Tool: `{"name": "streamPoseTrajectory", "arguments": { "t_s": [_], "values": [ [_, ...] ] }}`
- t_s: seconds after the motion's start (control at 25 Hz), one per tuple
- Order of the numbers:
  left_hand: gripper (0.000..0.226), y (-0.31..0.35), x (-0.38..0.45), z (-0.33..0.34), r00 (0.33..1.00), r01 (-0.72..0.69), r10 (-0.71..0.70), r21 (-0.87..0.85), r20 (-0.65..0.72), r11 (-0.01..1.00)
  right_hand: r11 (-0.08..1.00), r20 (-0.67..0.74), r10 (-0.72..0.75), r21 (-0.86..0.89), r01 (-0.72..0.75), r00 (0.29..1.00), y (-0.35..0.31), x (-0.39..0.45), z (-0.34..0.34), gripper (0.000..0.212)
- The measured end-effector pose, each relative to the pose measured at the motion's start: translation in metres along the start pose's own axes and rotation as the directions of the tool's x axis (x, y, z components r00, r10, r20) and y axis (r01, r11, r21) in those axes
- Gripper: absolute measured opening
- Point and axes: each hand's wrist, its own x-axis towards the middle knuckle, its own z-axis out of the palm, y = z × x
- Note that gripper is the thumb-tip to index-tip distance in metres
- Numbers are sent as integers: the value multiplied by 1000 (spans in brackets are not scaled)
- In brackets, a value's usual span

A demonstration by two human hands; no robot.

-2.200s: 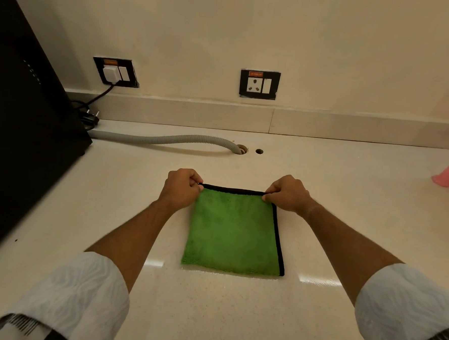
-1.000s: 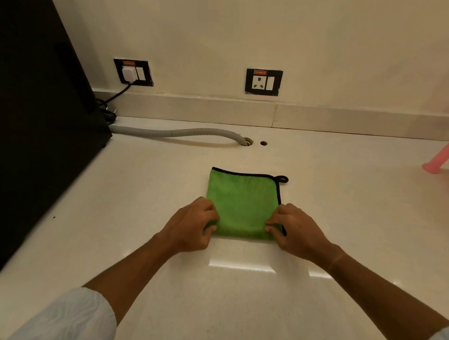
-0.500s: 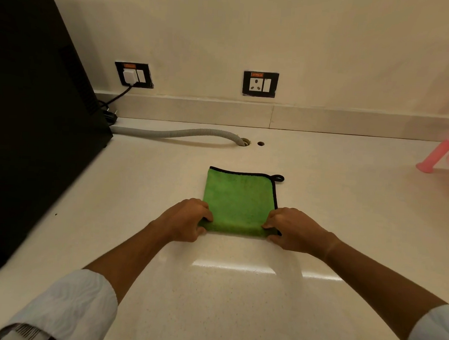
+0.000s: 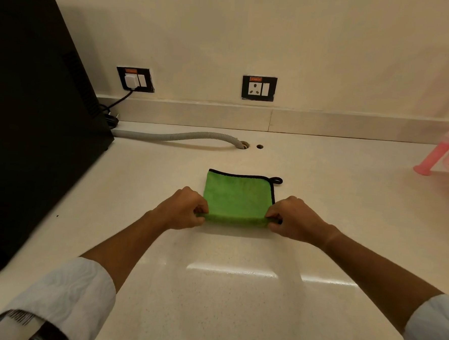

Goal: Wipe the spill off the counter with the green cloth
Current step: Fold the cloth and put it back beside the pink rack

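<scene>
Now both hands, left hand (image 4: 183,209) & right hand (image 4: 292,218), fingers clamped on near corners of green cloth (image 4: 237,197), mid worktop (image 4: 236,302); bare room near & right.

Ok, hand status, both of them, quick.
Left hand: closed, pinching the near left corner of the green cloth.
Right hand: closed, pinching the cloth's near right corner.
</scene>
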Motion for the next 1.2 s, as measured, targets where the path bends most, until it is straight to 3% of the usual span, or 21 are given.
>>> {"name": "streamPoseTrajectory", "arguments": {
  "t_s": [0.2,0.32,0.6,0.72,0.88,1.2],
  "values": [
    [13,0,14,-36,993,117,-117,-195,12,974,970,80,138,191,-151,987,11,20,-40,7],
    [15,5,27,-64,986,169,-166,-220,34,961,962,104,163,202,-182,981,16,38,-68,11],
    [17,25,54,-141,982,185,-181,-358,44,915,889,110,252,367,-275,961,20,65,-147,8],
    [17,34,61,-163,981,194,-167,-398,102,897,847,188,259,428,-316,948,19,67,-169,12],
    [17,44,69,-175,971,231,-186,-403,149,886,807,268,281,454,-378,922,15,59,-187,9],
    [15,75,91,-185,966,243,-185,-400,179,884,766,193,429,441,-468,882,14,36,-212,13]
  ]
}}
